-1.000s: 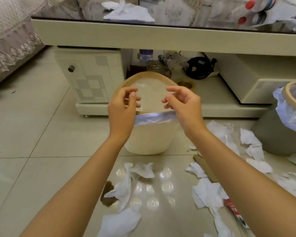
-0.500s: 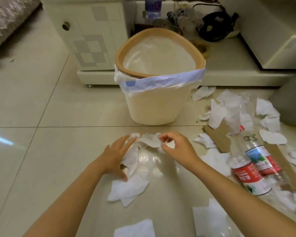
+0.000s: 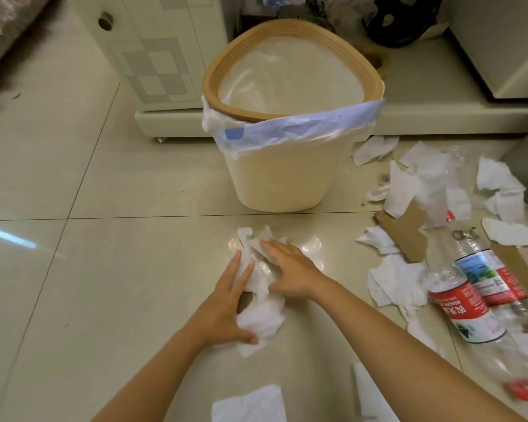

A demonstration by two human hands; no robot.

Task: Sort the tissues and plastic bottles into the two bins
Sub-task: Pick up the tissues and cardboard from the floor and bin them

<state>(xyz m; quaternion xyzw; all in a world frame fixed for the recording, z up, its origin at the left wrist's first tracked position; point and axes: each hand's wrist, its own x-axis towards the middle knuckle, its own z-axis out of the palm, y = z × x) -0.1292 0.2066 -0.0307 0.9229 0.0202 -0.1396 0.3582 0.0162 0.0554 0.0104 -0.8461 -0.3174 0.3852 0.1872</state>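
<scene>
A cream bin (image 3: 284,184) with a tan rim and a plastic liner stands on the tiled floor ahead of me, with nothing visible inside. Just in front of it lies a bunch of white crumpled tissues (image 3: 261,321). My left hand (image 3: 226,303) curls around the bunch from the left, thumb under it. My right hand (image 3: 290,269) lies flat on top of the tissues, fingers spread. Two clear plastic bottles (image 3: 467,303) with red labels lie on the floor at the right, one with a red cap. More tissues (image 3: 421,184) are scattered to the right of the bin.
Strips of brown cardboard (image 3: 406,236) lie among the tissues at the right. A loose tissue (image 3: 250,405) lies near the bottom edge. A low cream cabinet (image 3: 153,50) and shelf unit stand behind the bin. A grey object shows at the right edge.
My hands left the bin's liner and dropped to the floor. They closed in on the tissues, which are now bunched together between them. The view has tilted down.
</scene>
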